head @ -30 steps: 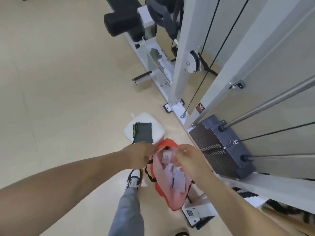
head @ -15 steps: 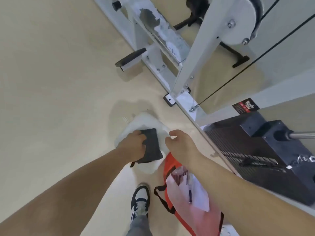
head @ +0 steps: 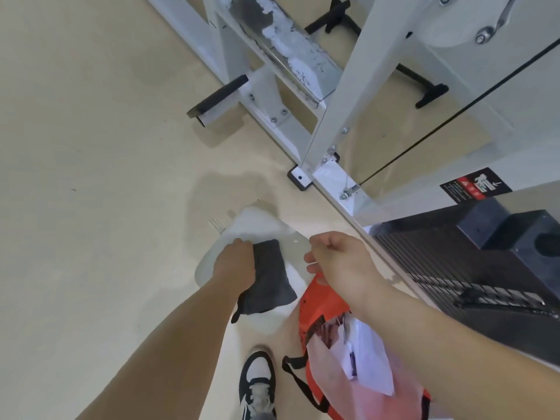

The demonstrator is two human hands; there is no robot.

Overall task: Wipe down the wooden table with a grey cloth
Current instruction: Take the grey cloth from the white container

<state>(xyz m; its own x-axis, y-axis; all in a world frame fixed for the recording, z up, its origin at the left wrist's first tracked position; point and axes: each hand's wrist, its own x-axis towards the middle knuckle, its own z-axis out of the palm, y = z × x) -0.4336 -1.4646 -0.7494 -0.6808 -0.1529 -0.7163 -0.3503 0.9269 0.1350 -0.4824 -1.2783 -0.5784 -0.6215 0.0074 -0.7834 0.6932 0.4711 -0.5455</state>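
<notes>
Left hand (head: 233, 265) grips the folded dark grey fabric cloth (head: 271, 280), which lies on a white sheet (head: 257, 221) on the floor. Right hand (head: 336, 262) hovers beside it, loosely curled and empty. Step in hand: cloth pickup. Next: lift the cloth and locate the wooden table, which is not in view.

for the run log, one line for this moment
left hand: grips cloth on white pad | right hand: over orange bag | wiping: not begun
</notes>
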